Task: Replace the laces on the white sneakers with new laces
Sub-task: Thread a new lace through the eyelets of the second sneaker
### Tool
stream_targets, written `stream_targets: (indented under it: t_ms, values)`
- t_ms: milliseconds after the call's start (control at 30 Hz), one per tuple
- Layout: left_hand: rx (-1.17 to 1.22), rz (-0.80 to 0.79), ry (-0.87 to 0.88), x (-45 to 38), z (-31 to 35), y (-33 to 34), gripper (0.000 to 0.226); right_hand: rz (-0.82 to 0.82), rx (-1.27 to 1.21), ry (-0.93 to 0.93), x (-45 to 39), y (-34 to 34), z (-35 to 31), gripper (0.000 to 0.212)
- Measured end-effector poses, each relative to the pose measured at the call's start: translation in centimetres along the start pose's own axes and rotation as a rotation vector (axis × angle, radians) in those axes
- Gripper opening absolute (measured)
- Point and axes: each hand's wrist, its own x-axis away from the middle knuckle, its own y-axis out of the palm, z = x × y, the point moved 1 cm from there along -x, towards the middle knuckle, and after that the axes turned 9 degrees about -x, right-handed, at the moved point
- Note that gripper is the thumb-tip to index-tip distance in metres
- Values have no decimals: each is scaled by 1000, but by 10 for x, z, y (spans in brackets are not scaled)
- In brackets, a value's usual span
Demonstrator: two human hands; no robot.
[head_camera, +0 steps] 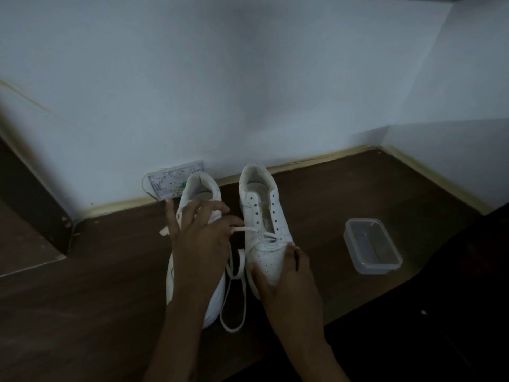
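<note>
Two white sneakers stand side by side on a dark wooden surface, heels toward the wall. The right sneaker point(261, 216) has most eyelets bare, with a white lace point(242, 274) still threaded through the lowest ones and trailing in a loop between the shoes. My left hand point(198, 238) lies over the left sneaker point(201, 194) and pinches one end of that lace. My right hand point(289, 274) grips the toe of the right sneaker.
A clear plastic container point(371, 245) sits to the right of the shoes. A wall socket plate point(170, 180) is behind the left sneaker at the base of the white wall. The surface drops off at the right front edge into darkness.
</note>
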Motion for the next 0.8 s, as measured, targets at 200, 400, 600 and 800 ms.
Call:
stream_targets:
  t_ms: [200, 400, 600, 800]
  values:
    - [-103, -302, -75, 19, 12, 2, 18, 160, -182, -71, -9, -15, 1, 49]
    - [-73, -344, -25, 23, 14, 9, 20, 272, -363, -213, -15, -20, 1, 11]
    - [107, -193, -115, 13, -1, -5, 15, 221, -442, -239, -16, -20, -3, 11]
    - [113, -183, -176, 10, -16, -11, 29, 145, -130, -369, -12, -17, -2, 11]
